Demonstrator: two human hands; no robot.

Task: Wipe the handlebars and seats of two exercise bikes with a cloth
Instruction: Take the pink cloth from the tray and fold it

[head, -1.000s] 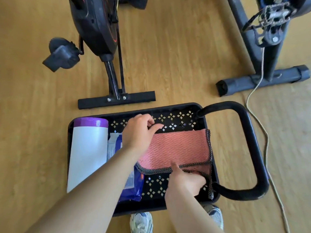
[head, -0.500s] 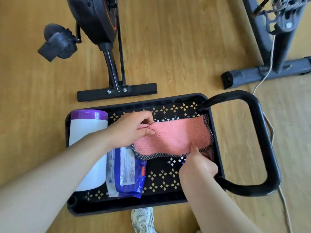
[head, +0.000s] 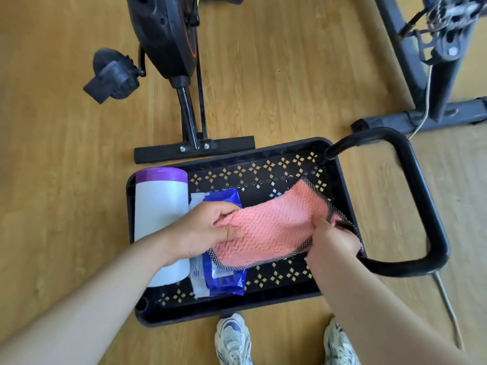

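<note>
Both hands gripping pink cloth over black tray: left hand pinching its left end, right hand clutching its right edge; we are judging pickup step underway, wiping not begun; next, carrying cloth up to bike handlebars, out of view.

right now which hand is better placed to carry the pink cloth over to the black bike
Left, probably. The left hand grips the pink cloth at its end nearer the black bike. The right hand pinches the far end, beside the tray handle.
</note>
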